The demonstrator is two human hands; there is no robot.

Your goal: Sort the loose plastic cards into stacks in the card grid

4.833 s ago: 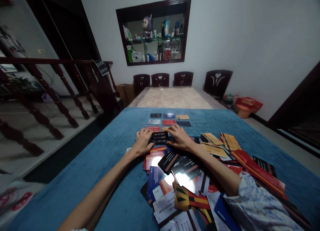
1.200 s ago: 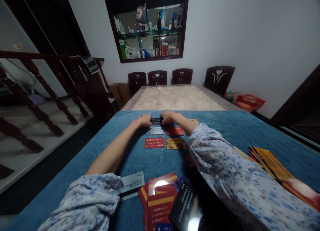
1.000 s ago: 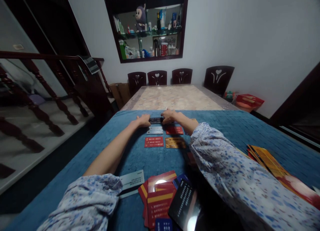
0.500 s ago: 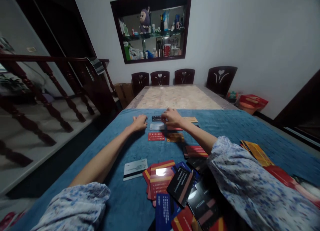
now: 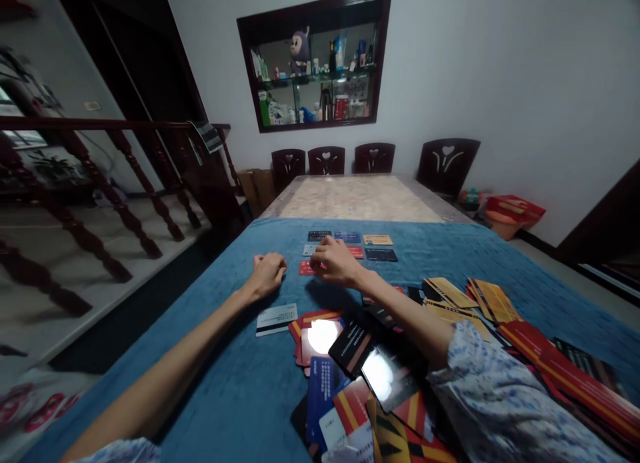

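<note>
My right hand hovers over the card rows with fingers bent together. It partly covers a red card in the nearest row and a silver card behind it; whatever its fingertips hold is hidden. My left hand rests on the blue cloth, curled closed with nothing visible in it, left of the rows. In the far row lie a black card, a blue card and a yellow card. A dark card ends the middle row. A grey striped card lies nearer me.
A loose heap of cards, including a blue one, spreads below my right forearm. More yellow cards and red cards lie to the right. Chairs stand round the table's far end.
My right hand has come nearer from the far row, uncovering the blue card there. My left hand has drawn back toward me and curled. The camera view has shifted slightly.
</note>
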